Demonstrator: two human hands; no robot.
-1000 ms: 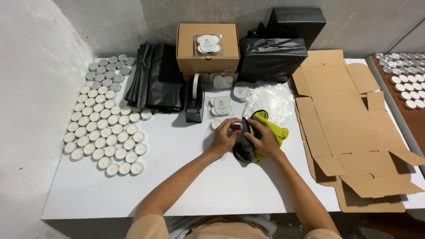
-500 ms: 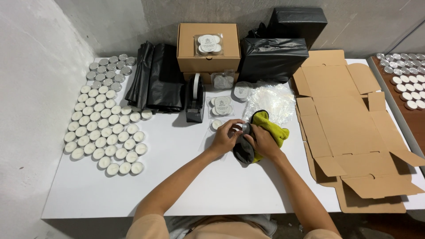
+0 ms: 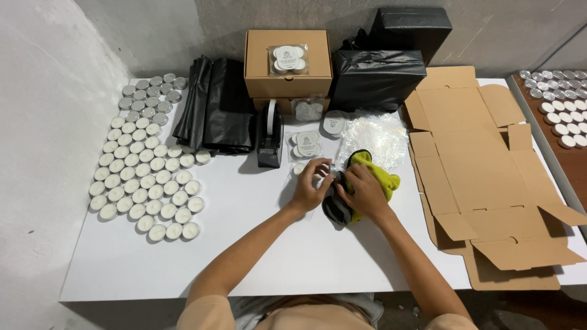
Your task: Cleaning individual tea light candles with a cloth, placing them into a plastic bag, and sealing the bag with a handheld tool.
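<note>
Head view: on the white table [image 3: 257, 256], the left hand [image 3: 310, 190] curls its fingers around a small tealight [image 3: 324, 179], while the right hand [image 3: 365, 192] presses a grey-and-yellow cloth [image 3: 373, 174] against it, beside the tape dispenser [image 3: 269, 134]

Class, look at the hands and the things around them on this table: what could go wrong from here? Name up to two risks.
1. The left hand and right hand press a small object into the yellow and grey cloth; it might slip out.
2. Loose tealight candles lie in rows close by; a sweeping elbow could scatter them.
</note>
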